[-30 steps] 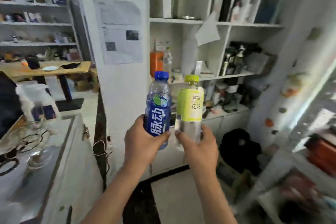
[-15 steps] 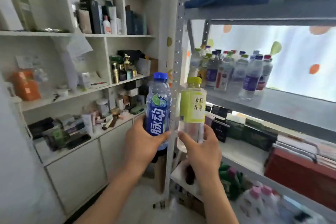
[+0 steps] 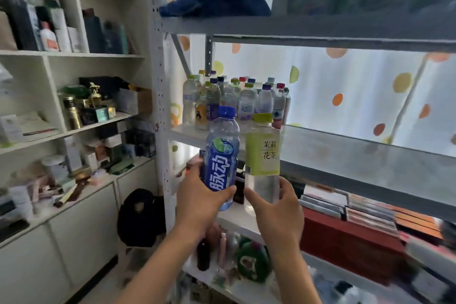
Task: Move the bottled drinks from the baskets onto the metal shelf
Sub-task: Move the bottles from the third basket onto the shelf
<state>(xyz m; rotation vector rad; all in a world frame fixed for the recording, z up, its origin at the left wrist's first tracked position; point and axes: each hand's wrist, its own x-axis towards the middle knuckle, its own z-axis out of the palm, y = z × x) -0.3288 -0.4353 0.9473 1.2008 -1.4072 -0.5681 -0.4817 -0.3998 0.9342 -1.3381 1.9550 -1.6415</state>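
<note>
Wrapping each bottle's base, fingers (image 3: 223, 191) hold blue bottle (image 3: 222, 155) and green-label bottle (image 3: 262, 160) upright.

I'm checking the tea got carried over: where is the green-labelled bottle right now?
In the head view, the green-labelled bottle is upright at centre, gripped low by the right hand, beside the blue bottle and not yet on the metal shelf.

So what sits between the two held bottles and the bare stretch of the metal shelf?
Head view: nothing; the blue bottle and green-label bottle reach the bare shelf through open air.
</note>
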